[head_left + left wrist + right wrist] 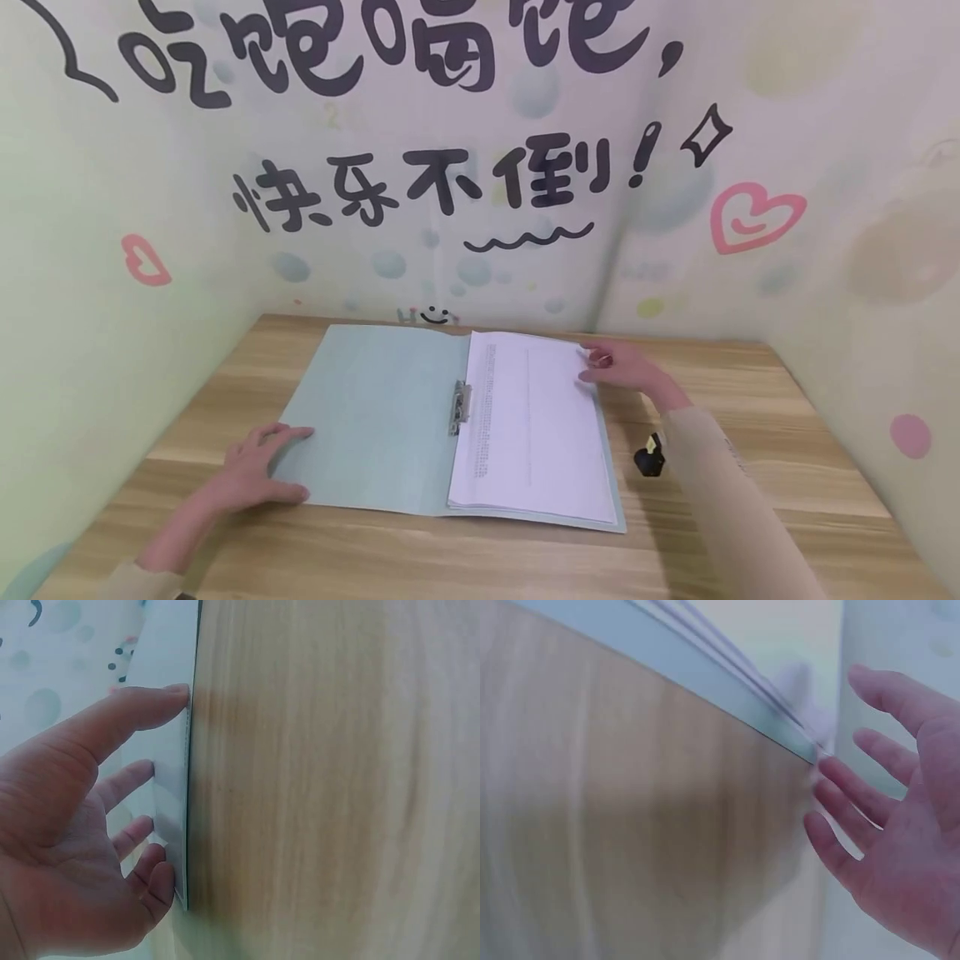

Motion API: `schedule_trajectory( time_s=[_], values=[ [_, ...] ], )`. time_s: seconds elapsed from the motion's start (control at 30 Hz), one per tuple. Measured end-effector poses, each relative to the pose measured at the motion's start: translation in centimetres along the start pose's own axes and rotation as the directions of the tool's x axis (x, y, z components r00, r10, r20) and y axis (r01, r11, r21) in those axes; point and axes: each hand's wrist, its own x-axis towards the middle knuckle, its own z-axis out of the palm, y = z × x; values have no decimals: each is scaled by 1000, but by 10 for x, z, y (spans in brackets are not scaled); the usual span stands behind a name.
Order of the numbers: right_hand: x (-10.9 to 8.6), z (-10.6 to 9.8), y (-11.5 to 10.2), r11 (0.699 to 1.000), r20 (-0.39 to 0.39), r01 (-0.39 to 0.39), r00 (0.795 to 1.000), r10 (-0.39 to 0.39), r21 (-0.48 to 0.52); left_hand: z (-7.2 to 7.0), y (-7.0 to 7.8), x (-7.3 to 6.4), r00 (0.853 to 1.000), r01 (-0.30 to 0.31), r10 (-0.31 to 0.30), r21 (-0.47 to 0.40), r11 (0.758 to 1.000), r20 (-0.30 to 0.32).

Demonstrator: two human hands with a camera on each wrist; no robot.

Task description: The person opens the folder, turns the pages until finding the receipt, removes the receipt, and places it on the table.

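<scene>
Pale blue folder (375, 417): we see it lying open and flat, between the two hands.
Left grip (258, 471): wide, thumb and fingers spread, touching the folder's left edge near its front corner.
Right grip (622, 365): fingers apart and fairly straight at the folder's far right corner; we cannot tell whether they press the sheets.
Far edge: the folder's back lies just beside the wall (420, 250).
Open room: we find bare desk (765, 417) left of the folder, right of it and along its front.
Black piece (651, 460): small, with a yellowish part, right of the folder and beside the beige sleeve (720, 483); we cannot tell what it is.
Paper stack (547, 433): white printed sheets on the folder's right half, their edges slightly uneven.
Clip (457, 408): shiny metal, by the folder's spine.
Desk surface: smooth, light wood grain.
Wall print: black characters, pink hearts and soft round spots, behind the folder.
</scene>
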Motion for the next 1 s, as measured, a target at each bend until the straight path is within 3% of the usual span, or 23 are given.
schedule_trajectory(
  time_s=[0.17,0.37,0.6,1.0],
  values=[
    [4,14,10,999,-52,-34,998,35,24,1,-1,5,1000,6,-6,-6,1000,21],
    [5,21,14,997,-82,-78,994,76,-15,4,-9,6,1000,2,-2,8,1000,4],
    [8,22,9,995,-95,-67,994,60,-74,0,-4,7,1000,7,-7,-3,1000,-1],
    [3,24,7,995,-112,-71,992,63,-73,2,1,9,1000,-5,5,-36,999,-9]
  ],
)
